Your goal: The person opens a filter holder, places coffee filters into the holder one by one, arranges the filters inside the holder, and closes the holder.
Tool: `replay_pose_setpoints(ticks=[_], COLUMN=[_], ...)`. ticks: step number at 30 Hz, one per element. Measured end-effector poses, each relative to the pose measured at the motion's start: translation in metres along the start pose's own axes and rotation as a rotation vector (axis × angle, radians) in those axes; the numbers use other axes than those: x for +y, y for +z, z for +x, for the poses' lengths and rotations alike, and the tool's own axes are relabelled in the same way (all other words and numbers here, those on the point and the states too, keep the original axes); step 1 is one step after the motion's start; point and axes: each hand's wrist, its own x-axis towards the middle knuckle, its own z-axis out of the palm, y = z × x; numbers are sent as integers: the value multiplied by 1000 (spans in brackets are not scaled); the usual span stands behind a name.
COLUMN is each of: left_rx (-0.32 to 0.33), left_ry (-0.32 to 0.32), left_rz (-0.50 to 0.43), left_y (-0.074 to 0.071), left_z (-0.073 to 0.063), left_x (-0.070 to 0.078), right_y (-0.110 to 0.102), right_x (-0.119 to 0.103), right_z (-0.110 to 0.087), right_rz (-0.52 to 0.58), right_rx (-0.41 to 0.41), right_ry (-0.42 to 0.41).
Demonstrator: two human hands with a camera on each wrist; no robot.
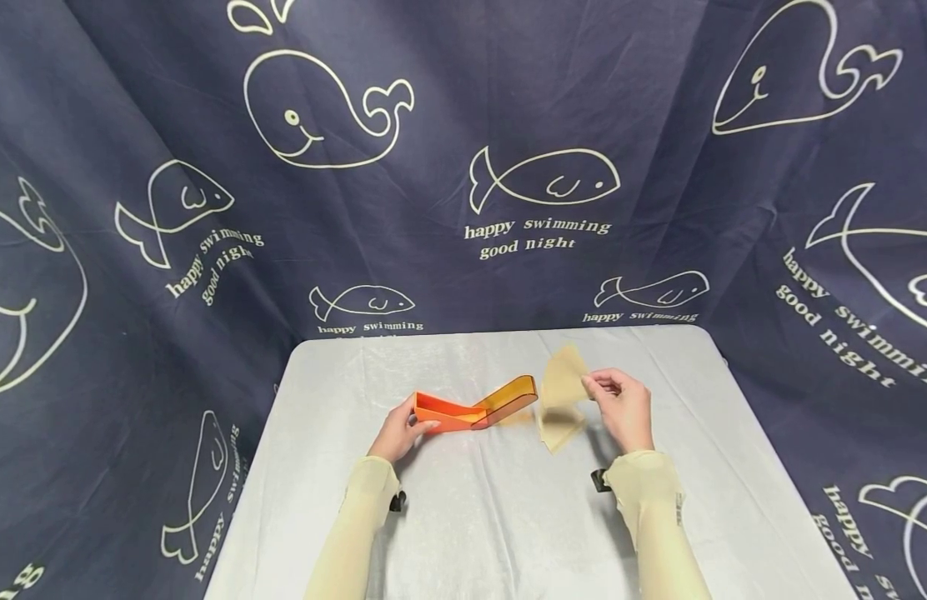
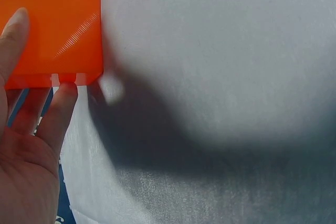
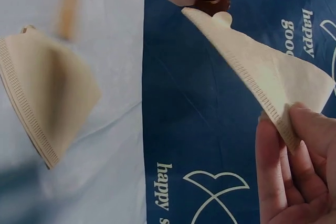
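Observation:
My left hand (image 1: 394,433) grips the closed end of an orange plastic box (image 1: 450,423), thumb on the near side and fingers behind. In the left wrist view the box (image 2: 52,30) is slanted, with a row of fine ridges on its side. Its see-through amber lid (image 1: 512,398) stands swung open at the right end. My right hand (image 1: 624,408) pinches a tan cone coffee filter (image 1: 564,372) by its corner, thumb against fingers. The crimped seam of this filter (image 3: 262,72) shows in the right wrist view. Below it, more coffee filters (image 1: 559,429) lie on the table.
A pale grey cloth covers the table (image 1: 463,517). Dark blue curtains (image 1: 433,208) with whale and fish drawings hang behind it and at both sides. Black straps (image 1: 601,481) are around both wrists. The lid casts an amber patch onto the cloth.

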Motion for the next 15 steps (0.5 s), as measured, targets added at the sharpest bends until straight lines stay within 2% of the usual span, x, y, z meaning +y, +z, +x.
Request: replay_pose_setpoints(ticks=[15], left_rx=[-2], left_ry=[21], left_rz=[-5], left_y=[-1], left_z=[-1], left_x=[1], right_y=[-2], right_x=[-8], right_z=[2], right_rz=[101], right_rx=[39], right_ry=[-25])
